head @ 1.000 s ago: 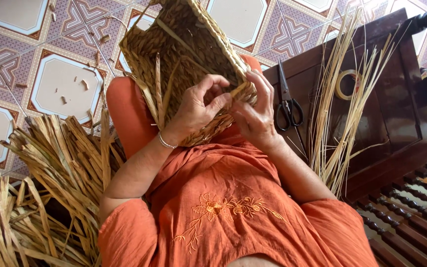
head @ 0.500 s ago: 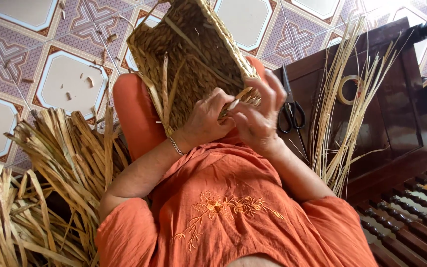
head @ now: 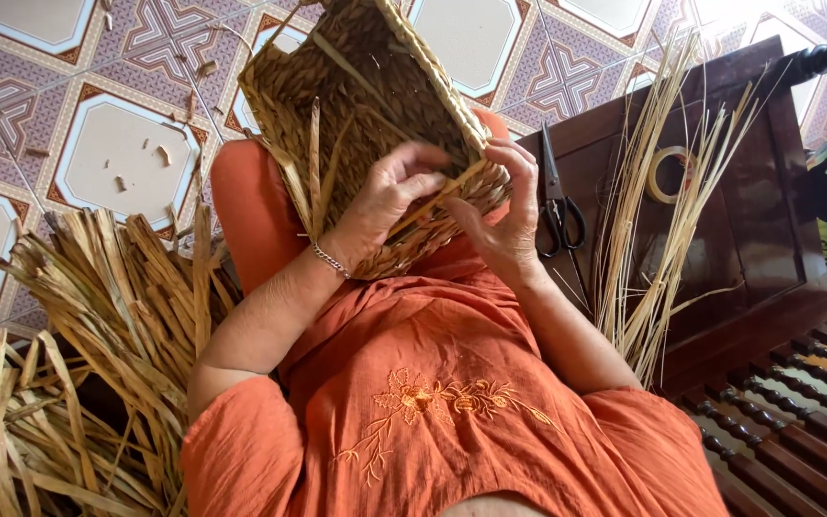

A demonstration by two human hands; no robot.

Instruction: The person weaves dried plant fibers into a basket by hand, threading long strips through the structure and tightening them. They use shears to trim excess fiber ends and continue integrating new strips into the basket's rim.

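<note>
Most of the woven basket (head: 366, 105) looks finished, as far as the view shows: its walls and base are closely plaited in brown-gold fibre and the rim runs firm along the far edge; what seems left is the near corner, at about 5 o'clock on the basket, where loose strands (head: 316, 163) stick out unwoven and a pale strip crosses under the fingers; several stray ends also hang from the near wall, so I judge the trimming and tucking not yet done. The basket rests tilted on the person's lap, mouth turned toward the camera, above the orange garment (head: 433, 402).

Left hand (head: 385, 196) comes in from 7 o'clock, wrist bent, a thin bracelet (head: 329, 259) on it; its fingers are curled and nearly closed, thumb pressing the pale strip against the basket's near edge. Right hand (head: 504, 206) comes from 5 o'clock, palm turned toward the left; its fingers are partly curled over the rim, gripping the corner of the basket and steadying it.

At 3 o'clock black scissors (head: 557, 201) lie on a dark wooden surface (head: 739, 220), beside a bundle of pale reeds (head: 662, 211) and a roll of tape (head: 670, 174); at 8 o'clock a heap of dried leaves (head: 78, 354) lies on the tiled floor (head: 107, 163).
</note>
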